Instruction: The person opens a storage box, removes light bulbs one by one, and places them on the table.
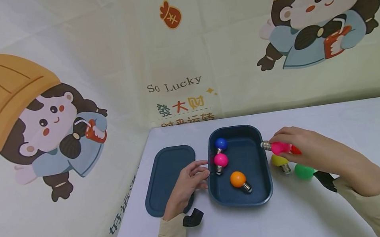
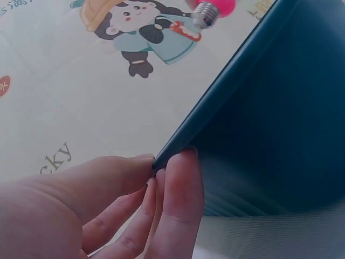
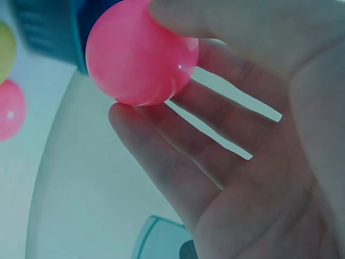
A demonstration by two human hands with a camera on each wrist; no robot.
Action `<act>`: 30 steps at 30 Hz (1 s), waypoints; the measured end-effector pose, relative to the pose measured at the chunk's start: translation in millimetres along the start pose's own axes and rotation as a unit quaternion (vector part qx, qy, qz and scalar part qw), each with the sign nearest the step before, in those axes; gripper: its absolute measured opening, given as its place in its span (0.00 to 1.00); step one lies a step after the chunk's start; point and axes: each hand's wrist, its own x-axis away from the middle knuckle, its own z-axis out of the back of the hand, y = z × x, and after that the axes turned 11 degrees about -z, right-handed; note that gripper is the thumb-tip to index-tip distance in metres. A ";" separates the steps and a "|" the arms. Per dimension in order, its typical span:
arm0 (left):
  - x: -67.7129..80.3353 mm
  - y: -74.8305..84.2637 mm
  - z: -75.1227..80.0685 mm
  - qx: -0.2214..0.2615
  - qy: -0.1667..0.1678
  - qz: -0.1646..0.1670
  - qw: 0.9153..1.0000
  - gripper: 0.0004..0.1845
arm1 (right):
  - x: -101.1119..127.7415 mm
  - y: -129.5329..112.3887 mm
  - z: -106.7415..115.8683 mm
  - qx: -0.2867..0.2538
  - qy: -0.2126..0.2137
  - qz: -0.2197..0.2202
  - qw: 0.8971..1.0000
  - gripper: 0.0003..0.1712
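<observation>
My right hand (image 1: 309,149) holds a pink light bulb (image 1: 277,147) just off the right rim of a dark blue tray (image 1: 252,152), its metal screw base pointing left towards the tray. In the right wrist view, thumb and fingers pinch the round pink globe (image 3: 135,59). At the opposite side, my left hand (image 1: 187,183) grips the tray's left rim between thumb and finger, as the rim (image 2: 199,116) in the left wrist view shows. Inside the tray lie a blue bulb (image 1: 220,143), another pink bulb (image 1: 221,160) and an orange bulb (image 1: 237,179).
Below my right hand, a yellow bulb (image 1: 278,159), a green bulb (image 1: 304,171) and a partly hidden red bulb (image 1: 295,150) lie on the white table (image 1: 248,231). A flat dark blue lid (image 1: 171,169) rests left of the tray, partly under my left hand.
</observation>
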 end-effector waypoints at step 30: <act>1.1 -1.5 0.1 0.002 -0.008 -0.018 1.000 0.22 | 29.0 73.3 -3.8 0.032 -0.024 -0.097 0.994 0.29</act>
